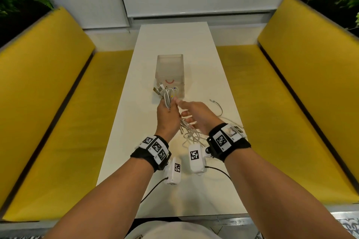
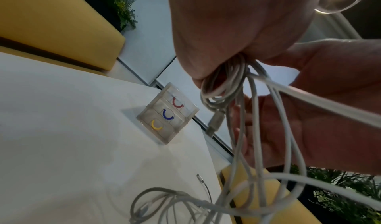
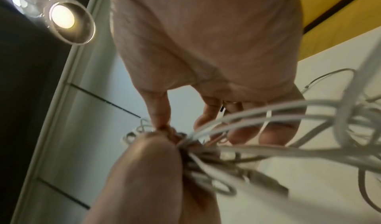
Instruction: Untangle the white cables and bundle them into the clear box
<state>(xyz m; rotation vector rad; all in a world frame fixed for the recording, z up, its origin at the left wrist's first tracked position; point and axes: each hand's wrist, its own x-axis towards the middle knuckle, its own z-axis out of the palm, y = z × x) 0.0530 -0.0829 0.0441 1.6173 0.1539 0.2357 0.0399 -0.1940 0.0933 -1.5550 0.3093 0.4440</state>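
My left hand (image 1: pixel 167 116) grips a doubled-up bundle of white cables (image 1: pixel 167 99) above the table, with USB plugs (image 1: pixel 158 90) sticking out of the top. In the left wrist view its fist (image 2: pixel 237 23) closes round the cable loops (image 2: pixel 222 84). My right hand (image 1: pixel 192 114) is right beside it with fingers spread, its index fingertip at the bundle. Loose strands (image 3: pixel 268 113) cross its palm (image 3: pixel 206 40). The rest of the tangle (image 1: pixel 191 134) hangs down to the table between my wrists. The clear box (image 1: pixel 170 64) stands just behind the bundle.
The narrow white table (image 1: pixel 174 35) runs away from me between two yellow benches (image 1: pixel 58 103). One cable end (image 1: pixel 218 106) trails toward the table's right edge. The box front (image 2: pixel 144 118) shows red, blue and yellow curved marks.
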